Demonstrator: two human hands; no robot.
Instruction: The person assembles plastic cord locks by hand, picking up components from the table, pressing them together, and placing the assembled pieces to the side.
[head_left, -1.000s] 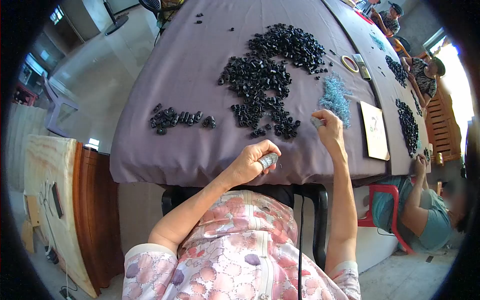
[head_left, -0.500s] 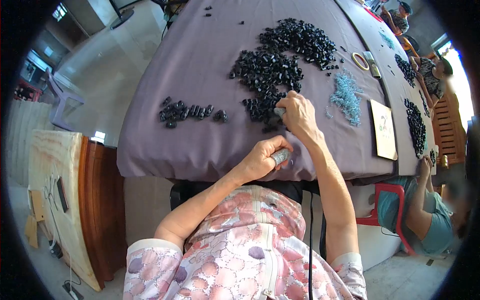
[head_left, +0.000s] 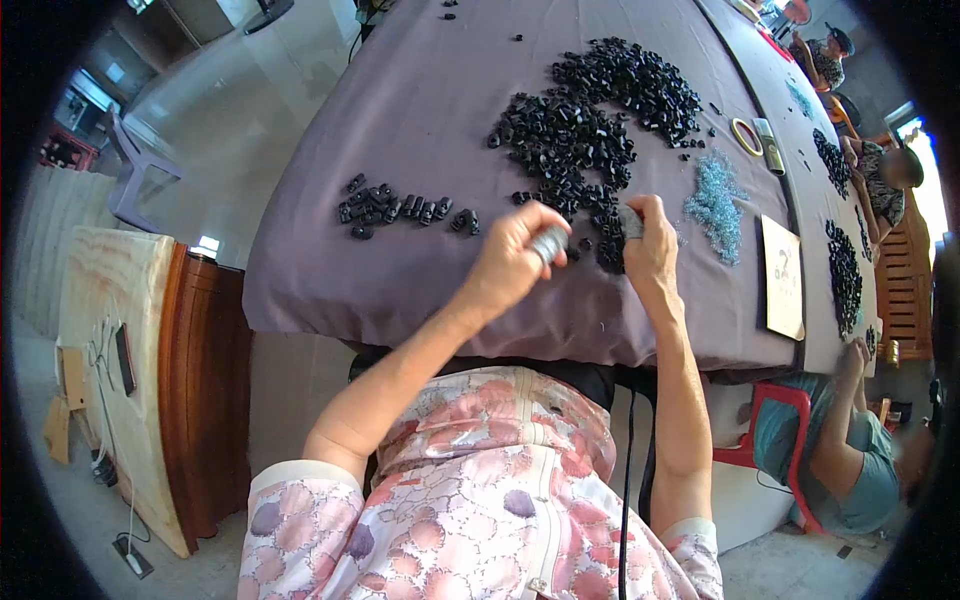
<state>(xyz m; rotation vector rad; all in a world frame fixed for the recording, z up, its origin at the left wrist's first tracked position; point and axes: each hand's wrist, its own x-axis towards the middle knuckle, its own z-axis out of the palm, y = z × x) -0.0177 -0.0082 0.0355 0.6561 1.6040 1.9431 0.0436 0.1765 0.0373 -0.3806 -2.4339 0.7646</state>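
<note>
My left hand [head_left: 510, 258] is closed above the cloth, left of the lower end of the big heap of black beads [head_left: 570, 140]; a grey wrap covers one of its fingers. Beside the heap's lower right end is my right hand [head_left: 652, 240], its fingers pinched and one wrapped in grey too. Whatever either hand pinches is too small or hidden to name. Clear blue beads [head_left: 716, 200] lie to the right of my right hand. Left of my left hand sits a small group of black pieces [head_left: 385, 206].
On the purple-grey cloth [head_left: 400, 100] lie a card [head_left: 782, 277], a tape roll [head_left: 745, 136] and a small tube [head_left: 769, 146]. At right, people sit by more black beads [head_left: 843, 275], one on a red chair [head_left: 775, 400]. A wooden cabinet [head_left: 205, 390] stands at left.
My left hand has moved up and left, towards the small group. My right hand went left to the black heap, then shifted a little right and down. The camera view has shifted.
</note>
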